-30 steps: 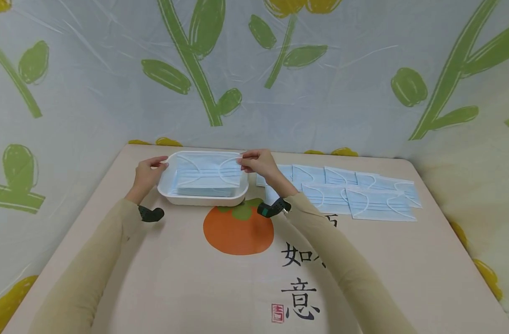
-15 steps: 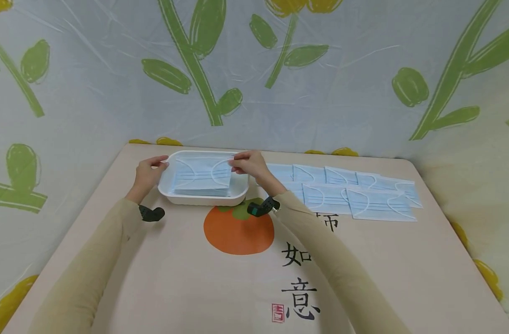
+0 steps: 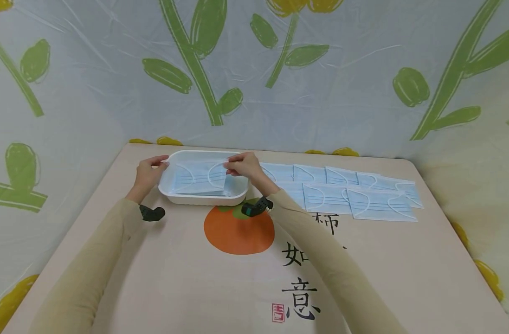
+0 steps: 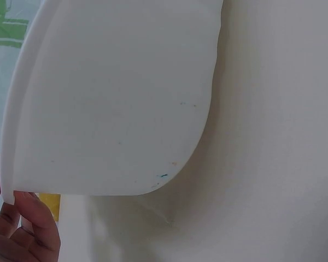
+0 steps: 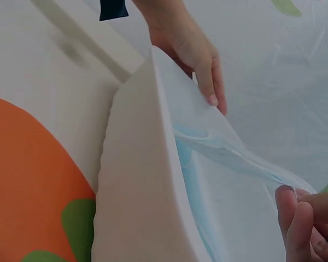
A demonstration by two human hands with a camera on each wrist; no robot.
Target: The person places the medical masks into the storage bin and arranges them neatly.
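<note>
My left hand (image 3: 147, 176) pinches the left rim of a white plastic tray (image 3: 200, 200). In the left wrist view its fingers (image 4: 39, 218) clasp the tray edge from below. With thumb and fingertips, my right hand (image 3: 247, 167) pinches the right edge of a pale blue face mask (image 3: 200, 175) with white ear loops. That mask lies inside the tray toward its left side, its right end raised in the right wrist view. More blue mask material (image 5: 187, 164) shows beneath it, mostly hidden.
Several face masks (image 3: 381, 204) lie overlapping in two rows to the right of the tray, partly behind my right forearm. The tablecloth (image 3: 187, 287) bears an orange persimmon print (image 3: 239, 232) and black characters. A flower-patterned curtain (image 3: 329, 106) hangs behind the table.
My right hand has moved left with the mask, bringing it over the left part of the tray and lower. The left hand stays on the rim.
</note>
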